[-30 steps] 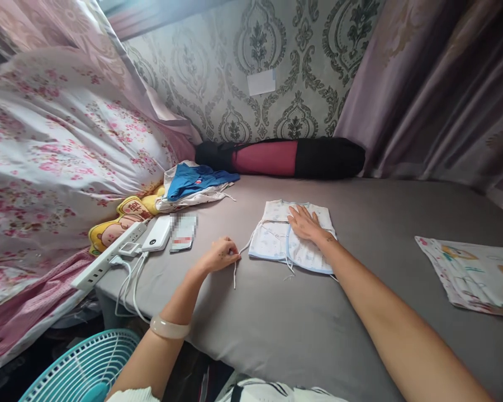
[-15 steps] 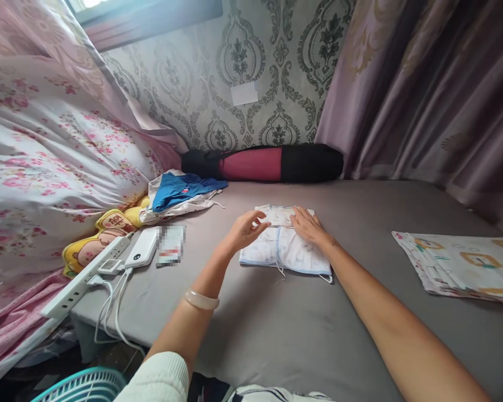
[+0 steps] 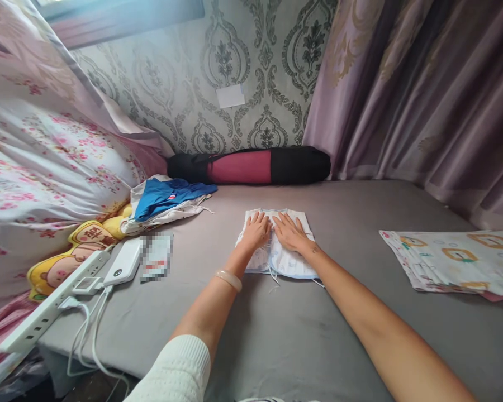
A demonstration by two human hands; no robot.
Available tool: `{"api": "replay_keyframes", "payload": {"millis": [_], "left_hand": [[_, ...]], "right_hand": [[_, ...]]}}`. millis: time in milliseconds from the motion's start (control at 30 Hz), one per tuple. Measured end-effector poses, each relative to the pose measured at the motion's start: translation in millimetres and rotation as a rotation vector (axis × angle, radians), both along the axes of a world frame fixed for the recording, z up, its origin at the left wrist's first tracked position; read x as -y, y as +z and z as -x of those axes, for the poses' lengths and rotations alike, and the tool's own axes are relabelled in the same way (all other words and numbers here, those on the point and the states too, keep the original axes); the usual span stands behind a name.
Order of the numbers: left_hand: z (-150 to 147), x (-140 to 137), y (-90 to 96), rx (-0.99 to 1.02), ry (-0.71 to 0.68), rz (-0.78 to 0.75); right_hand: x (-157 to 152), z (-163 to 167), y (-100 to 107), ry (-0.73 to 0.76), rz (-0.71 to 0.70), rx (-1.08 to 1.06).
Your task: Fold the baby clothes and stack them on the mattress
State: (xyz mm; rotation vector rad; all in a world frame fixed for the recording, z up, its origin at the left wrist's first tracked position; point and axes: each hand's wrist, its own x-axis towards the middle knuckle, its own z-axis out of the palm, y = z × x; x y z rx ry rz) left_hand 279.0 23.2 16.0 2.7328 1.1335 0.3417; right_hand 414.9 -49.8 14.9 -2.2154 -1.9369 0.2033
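A small white baby top [image 3: 279, 259] with pale blue trim and tie strings lies on the grey sheet [image 3: 251, 329] of the bed. My left hand [image 3: 257, 230] rests flat on its left half, fingers stretched toward the far edge. Beside it, my right hand [image 3: 291, 231] lies flat on the right half, fingers spread. The two hands are close together near the middle of the top and grasp nothing. Parts of the cloth are hidden under them.
On the right is a folded printed cloth [image 3: 456, 259]. A black and red long bag [image 3: 243, 168] lies along the wall. To the left are blue clothing [image 3: 167, 195], a yellow plush cushion [image 3: 56, 268], a white power bank [image 3: 123, 262] and a power strip [image 3: 54, 301] with cables.
The upper part of the top, folded inward before, now lies spread out flat. My left hand has come down onto the cloth, and my right hand has shifted closer to it.
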Motion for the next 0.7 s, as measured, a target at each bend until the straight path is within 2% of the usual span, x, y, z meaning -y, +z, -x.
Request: {"api": "replay_keyframes", "payload": {"millis": [200, 367, 533, 633, 700], "left_hand": [[-0.6, -4.4, -18.5, -0.056, 0.027, -0.016], [0.3, -4.6, -22.7, -0.059, 0.041, -0.016], [-3.9, -6.4, -12.2, -0.039, 0.037, -0.032], [-8.9, -17.7, 0.0, -0.034, 0.057, 0.012], [-12.1, -29.6, 7.4, -0.029, 0.118, 0.031]], "right_hand": [[-2.0, 4.9, -5.7, 0.016, 0.002, 0.031], [-1.4, 5.3, -5.8, 0.017, 0.016, 0.033], [-4.2, 3.4, 0.0, 0.016, 0.025, -0.007], [-12.9, -9.3, 8.7, 0.022, 0.016, -0.085], [-21.4, -23.0, 14.1, -0.038, -0.028, -0.096]]}}
